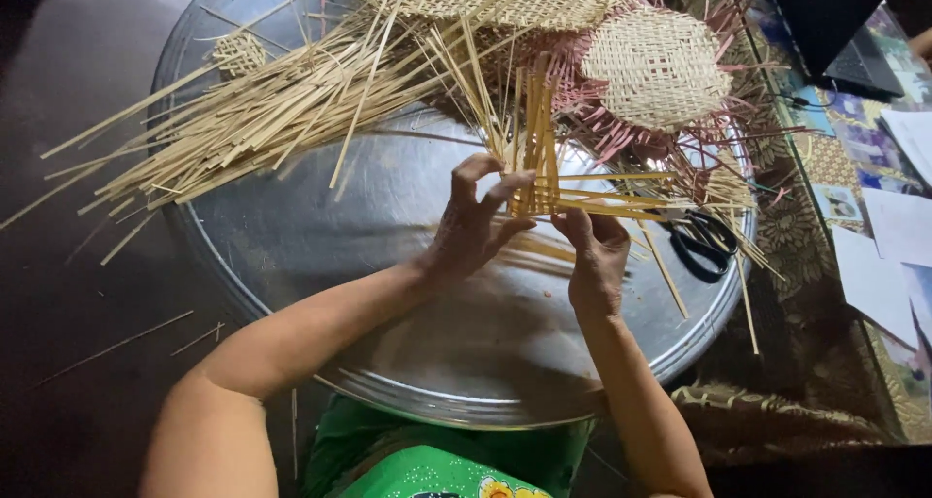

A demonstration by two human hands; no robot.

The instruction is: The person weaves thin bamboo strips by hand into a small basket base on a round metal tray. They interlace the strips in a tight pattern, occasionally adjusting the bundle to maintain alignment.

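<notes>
The left hand (pixel 474 221) and right hand (pixel 597 257) hold a small weave of bamboo strips (pixel 537 173) above the middle of a large round metal tray (pixel 320 236).

**Position relative to the fingers.** The weave sits between the two hands, just above and between their fingertips. The left thumb and forefinger arch over the weave's left edge and pinch it; the remaining left fingers curl loosely beneath. The right thumb and forefinger press together on the strips that run out to the right at the weave's lower edge; the other right fingers are folded toward the palm and mostly hidden.

**Appearance.** The piece is pale yellow, made of flat, narrow strips crossed at right angles. Only a small patch at the crossing is interlaced; the strip ends stand free on all sides.

**Orientation.** One group of strips stands nearly upright in the picture, pointing away from the person toward the far rim of the tray. The second group lies crosswise, running right from the crossing toward the black scissors (pixel 704 241), which rest on the tray to the right of the weave. The upright group forms the longer axis.

**Surroundings, relative to the tray.** A loose bundle of strips (pixel 262 115) lies across its far left part and overhangs the rim. Finished woven mats (pixel 658 66), one edged with pink strands, lie on its far right part. Papers (pixel 898 226) lie on the patterned surface beyond its right rim.
</notes>
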